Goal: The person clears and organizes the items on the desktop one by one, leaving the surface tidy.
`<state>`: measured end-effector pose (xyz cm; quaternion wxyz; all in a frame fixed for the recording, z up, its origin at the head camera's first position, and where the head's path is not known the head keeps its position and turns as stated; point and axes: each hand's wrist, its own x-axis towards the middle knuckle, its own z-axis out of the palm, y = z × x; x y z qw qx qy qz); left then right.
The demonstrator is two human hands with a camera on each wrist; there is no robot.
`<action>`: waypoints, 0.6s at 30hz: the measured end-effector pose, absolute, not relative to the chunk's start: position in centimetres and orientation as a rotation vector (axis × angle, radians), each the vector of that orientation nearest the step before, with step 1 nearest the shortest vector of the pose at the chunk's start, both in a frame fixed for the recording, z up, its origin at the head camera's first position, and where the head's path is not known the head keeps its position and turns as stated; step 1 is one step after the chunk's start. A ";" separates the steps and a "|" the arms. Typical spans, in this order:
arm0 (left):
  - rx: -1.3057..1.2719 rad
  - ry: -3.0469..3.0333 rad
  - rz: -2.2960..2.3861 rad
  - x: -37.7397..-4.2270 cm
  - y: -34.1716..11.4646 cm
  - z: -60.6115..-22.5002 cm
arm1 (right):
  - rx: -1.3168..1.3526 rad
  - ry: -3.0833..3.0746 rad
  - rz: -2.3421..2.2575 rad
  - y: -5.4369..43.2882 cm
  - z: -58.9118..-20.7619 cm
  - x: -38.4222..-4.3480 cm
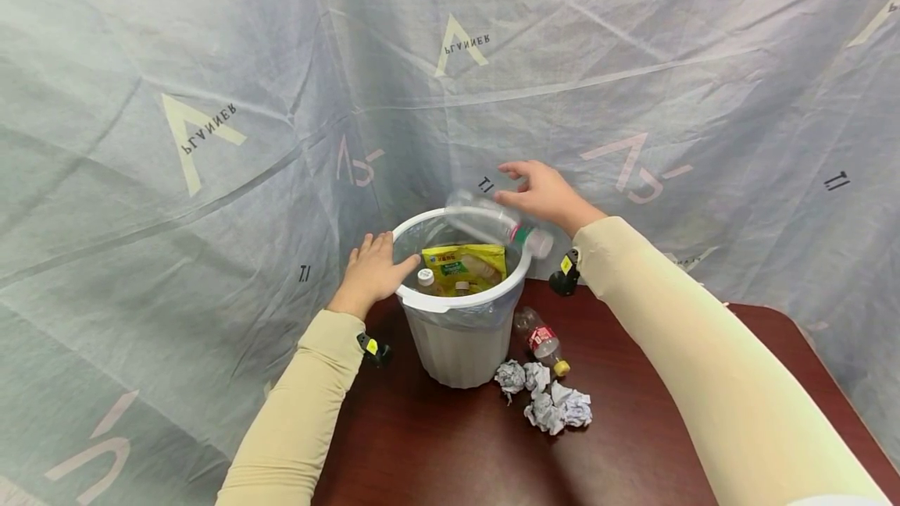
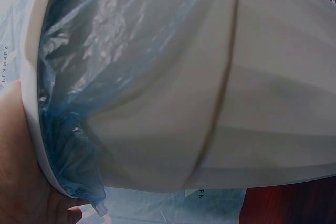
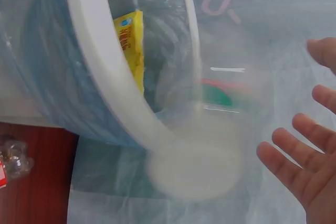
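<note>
My left hand (image 1: pixel 369 268) rests on the left side of a bin (image 1: pixel 458 346), fingers extended and thumb over its white rim (image 1: pixel 429 303). Above the far right rim my right hand (image 1: pixel 544 192) is spread, holding nothing. A blurred clear plastic bottle (image 1: pixel 485 219) with a red and green band is in the air just below that hand, tilted across the rim. The right wrist view shows a gap between the fingers (image 3: pixel 302 166) and this bottle (image 3: pixel 218 95). Inside the bin are a yellow packet (image 1: pixel 464 264) and bottles with white caps (image 1: pixel 425 276).
Right of the bin on the dark red table (image 1: pixel 619 412) lies a clear bottle (image 1: pixel 543 340) with a red label and yellow cap. Several crumpled paper balls (image 1: pixel 558 406) lie in front of it. A bag (image 2: pixel 121 30) lines the bin. Grey printed fabric (image 1: pixel 598 45) hangs behind.
</note>
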<state>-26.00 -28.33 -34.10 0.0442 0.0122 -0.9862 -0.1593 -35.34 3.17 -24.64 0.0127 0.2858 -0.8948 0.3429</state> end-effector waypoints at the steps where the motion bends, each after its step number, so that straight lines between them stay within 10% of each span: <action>1: 0.036 -3.012 -0.485 -26.0 -28.3 -34.1 | 0.887 -2.766 1.084 3.2 -24.6 -35.4; 18: 0.028 -3.031 -0.490 -25.9 -28.3 -34.0 | 0.693 -2.717 1.212 6.9 -27.3 -36.1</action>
